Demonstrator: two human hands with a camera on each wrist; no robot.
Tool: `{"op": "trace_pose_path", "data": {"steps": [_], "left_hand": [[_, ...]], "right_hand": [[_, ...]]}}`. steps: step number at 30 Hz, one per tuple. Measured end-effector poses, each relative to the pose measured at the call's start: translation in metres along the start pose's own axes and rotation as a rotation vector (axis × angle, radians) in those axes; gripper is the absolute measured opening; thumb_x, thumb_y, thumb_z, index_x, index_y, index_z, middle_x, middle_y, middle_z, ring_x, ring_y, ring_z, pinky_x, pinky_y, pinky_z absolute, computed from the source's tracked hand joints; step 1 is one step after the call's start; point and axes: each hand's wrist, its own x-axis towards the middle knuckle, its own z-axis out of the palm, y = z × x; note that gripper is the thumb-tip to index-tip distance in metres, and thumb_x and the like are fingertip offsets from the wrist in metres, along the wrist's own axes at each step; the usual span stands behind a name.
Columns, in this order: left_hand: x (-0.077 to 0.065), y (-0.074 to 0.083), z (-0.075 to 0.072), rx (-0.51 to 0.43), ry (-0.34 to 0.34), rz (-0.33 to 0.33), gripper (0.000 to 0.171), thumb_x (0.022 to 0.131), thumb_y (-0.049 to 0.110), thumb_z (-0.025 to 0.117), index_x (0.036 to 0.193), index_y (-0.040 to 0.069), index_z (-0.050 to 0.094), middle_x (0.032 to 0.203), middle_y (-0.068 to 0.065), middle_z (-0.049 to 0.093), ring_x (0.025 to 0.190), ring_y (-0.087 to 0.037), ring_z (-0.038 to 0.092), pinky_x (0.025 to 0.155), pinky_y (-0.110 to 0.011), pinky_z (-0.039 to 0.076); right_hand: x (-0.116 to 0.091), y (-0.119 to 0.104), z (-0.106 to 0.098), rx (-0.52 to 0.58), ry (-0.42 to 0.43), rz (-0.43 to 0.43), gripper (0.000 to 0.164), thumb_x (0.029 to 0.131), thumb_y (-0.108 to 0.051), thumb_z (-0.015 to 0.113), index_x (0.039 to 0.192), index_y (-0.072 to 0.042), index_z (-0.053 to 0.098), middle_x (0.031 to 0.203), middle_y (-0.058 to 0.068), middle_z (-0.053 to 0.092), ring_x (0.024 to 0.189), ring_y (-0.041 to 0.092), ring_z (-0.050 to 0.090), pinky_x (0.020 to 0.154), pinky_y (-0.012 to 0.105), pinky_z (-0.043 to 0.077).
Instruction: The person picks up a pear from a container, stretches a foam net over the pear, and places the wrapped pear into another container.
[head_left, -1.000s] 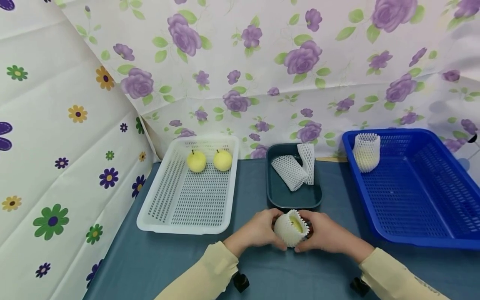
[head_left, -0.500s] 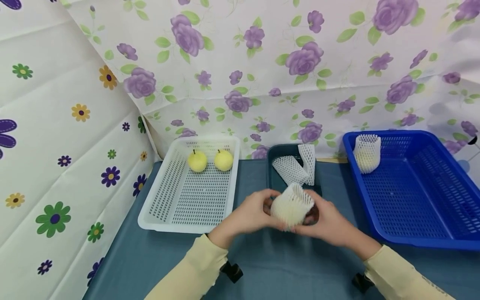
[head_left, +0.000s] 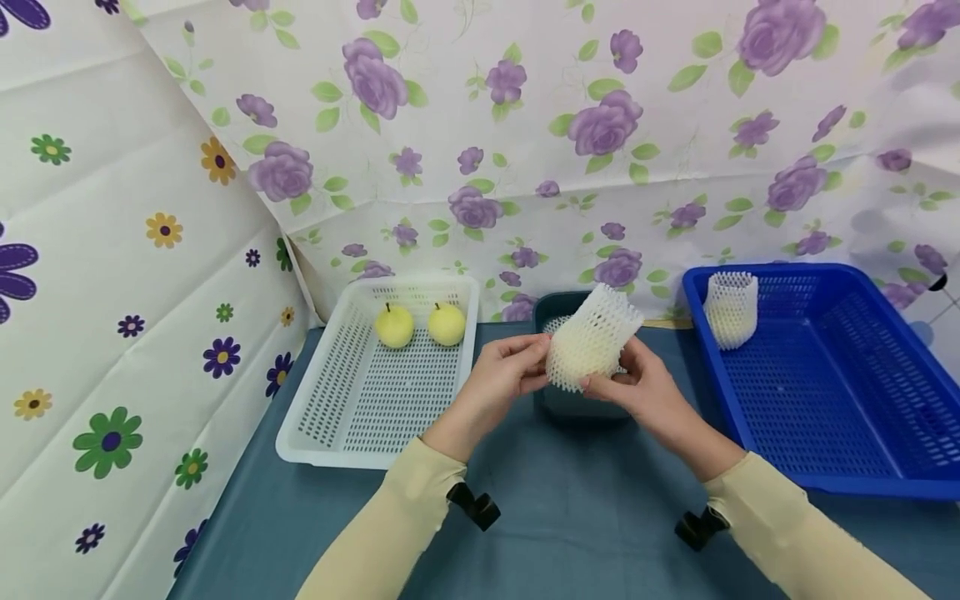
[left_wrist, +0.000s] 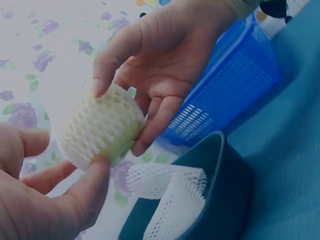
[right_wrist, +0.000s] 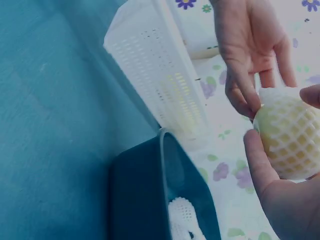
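Note:
Both hands hold a round yellow pear in a white foam net sleeve, raised in front of the dark green bin. My left hand pinches the wrapped pear's left side with thumb and fingertips. From the right, my right hand grips the lower part, its thumb in front. The sleeve's loose end stands up, tilted to the right. In the left wrist view, bare yellow-green skin of the pear shows at the underside, by the left thumb. Spare foam net sleeves lie inside the bin.
Two bare yellow pears sit at the back of a white perforated basket on the left. To the right, a blue basket contains another net-wrapped pear in its back left corner. A flowered sheet hangs behind.
Both hands have lifted the wrapped pear up and away from me, over the green bin. Its sleeve, low and gathered at first, now stretches out longer above the pear.

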Motion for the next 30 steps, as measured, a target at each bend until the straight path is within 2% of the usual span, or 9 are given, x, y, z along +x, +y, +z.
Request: {"op": "trace_pose_path", "data": {"steps": [3, 6, 9, 15, 21, 30], "left_hand": [[0.005, 0.001, 0.002, -0.078, 0.065, -0.016, 0.032, 0.091, 0.029, 0.061, 0.116, 0.011, 0.066, 0.105, -0.009, 0.067, 0.090, -0.014, 0.065, 0.080, -0.028, 0.056], [0.008, 0.000, 0.004, -0.087, 0.104, -0.009, 0.028, 0.090, 0.024, 0.062, 0.114, 0.009, 0.067, 0.101, -0.007, 0.067, 0.084, -0.012, 0.065, 0.076, -0.027, 0.057], [0.011, -0.002, 0.005, -0.089, 0.131, 0.012, 0.026, 0.089, 0.019, 0.064, 0.113, 0.008, 0.068, 0.101, -0.007, 0.067, 0.082, -0.012, 0.065, 0.076, -0.028, 0.057], [0.018, -0.007, 0.010, -0.128, 0.187, 0.051, 0.024, 0.087, 0.016, 0.067, 0.109, 0.006, 0.068, 0.099, -0.006, 0.066, 0.079, -0.012, 0.064, 0.071, -0.026, 0.056], [0.023, -0.012, 0.015, -0.238, 0.207, 0.022, 0.023, 0.087, 0.013, 0.066, 0.109, 0.005, 0.067, 0.096, -0.005, 0.065, 0.074, -0.011, 0.063, 0.066, -0.023, 0.054], [0.026, -0.020, 0.020, -0.288, 0.217, -0.046, 0.025, 0.091, 0.010, 0.060, 0.114, 0.001, 0.063, 0.103, -0.008, 0.063, 0.079, -0.013, 0.061, 0.067, -0.023, 0.054]], "right_hand": [[0.004, -0.002, 0.001, -0.057, 0.049, 0.016, 0.065, 0.080, -0.032, 0.074, 0.135, -0.029, 0.039, 0.125, 0.005, 0.052, 0.102, 0.023, 0.064, 0.082, 0.034, 0.055], [0.008, -0.003, 0.003, -0.090, 0.098, 0.046, 0.066, 0.076, -0.039, 0.076, 0.133, -0.031, 0.042, 0.124, 0.001, 0.054, 0.103, 0.021, 0.063, 0.081, 0.034, 0.055], [0.009, -0.003, 0.005, -0.083, 0.136, 0.074, 0.067, 0.075, -0.041, 0.076, 0.133, -0.031, 0.043, 0.123, 0.003, 0.055, 0.102, 0.021, 0.063, 0.080, 0.033, 0.055], [0.011, -0.002, 0.003, 0.023, 0.147, 0.081, 0.068, 0.076, -0.029, 0.078, 0.134, -0.026, 0.044, 0.123, 0.004, 0.058, 0.101, 0.018, 0.063, 0.078, 0.030, 0.056], [0.015, -0.001, 0.001, 0.159, 0.137, 0.068, 0.072, 0.076, -0.018, 0.078, 0.137, -0.023, 0.040, 0.128, 0.003, 0.056, 0.106, 0.016, 0.061, 0.078, 0.030, 0.056], [0.016, -0.003, 0.003, 0.165, 0.157, 0.081, 0.084, 0.072, -0.014, 0.081, 0.142, -0.026, 0.036, 0.129, 0.003, 0.050, 0.107, 0.017, 0.058, 0.078, 0.030, 0.056]]}}
